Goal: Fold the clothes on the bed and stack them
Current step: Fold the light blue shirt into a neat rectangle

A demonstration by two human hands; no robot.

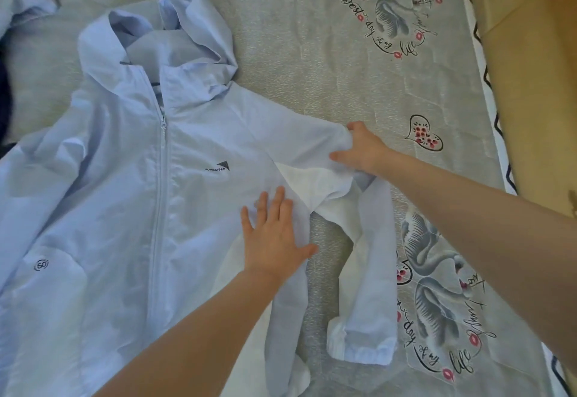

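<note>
A pale blue hooded zip jacket (131,184) lies front-up across the bed, hood toward the far side, zip closed. Its right sleeve (368,271) bends down toward the near edge, cuff at the bottom. My left hand (274,234) presses flat with spread fingers on the jacket's side near the armpit. At the shoulder of that sleeve my right hand (362,153) grips a bunch of fabric.
The bed carries a grey sheet (312,53) printed with swans, hearts and script. Another pale blue garment (22,3) lies at the far left, with a dark garment (6,90) beside it. The bed's right edge (499,146) borders a tan floor.
</note>
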